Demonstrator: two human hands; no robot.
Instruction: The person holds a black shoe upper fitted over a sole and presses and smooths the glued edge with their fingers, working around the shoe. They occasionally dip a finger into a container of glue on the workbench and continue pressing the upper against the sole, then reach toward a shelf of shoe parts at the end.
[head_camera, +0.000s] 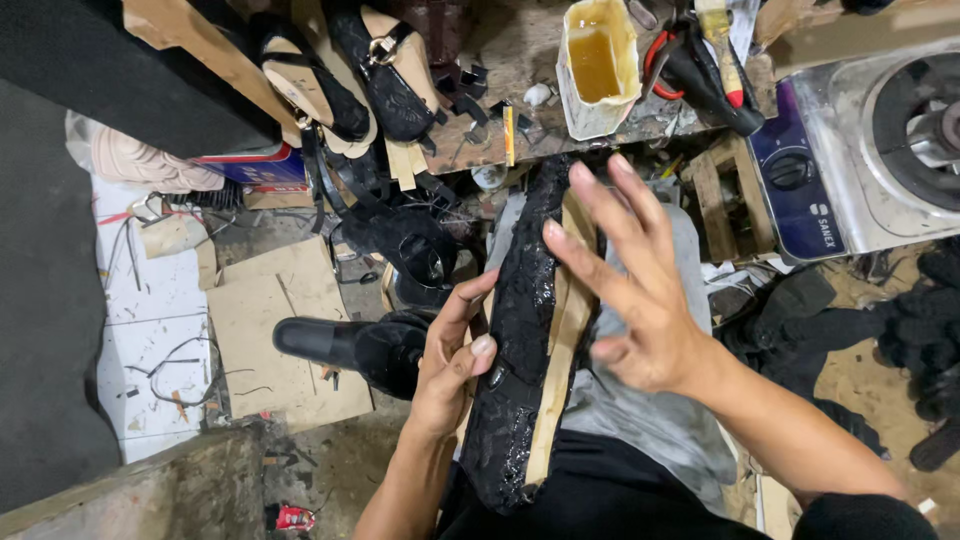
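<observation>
Around: glue cup (596, 62) and sandals (345, 75) at the bench (500, 140) front edge.
Left hand (450, 350): grip pinches lace strip (515, 330).
Right hand (630, 275): fingers spread, holding nothing.

The worn workbench (500, 150) carries a glue tub (597, 65) (amber inside), sandals (345, 75) and pliers (690, 65).

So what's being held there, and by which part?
The left hand grips a long black lace-covered shoe sole by its left edge, around mid-length. The right hand is open over it, fingers spread, holding nothing.
</observation>
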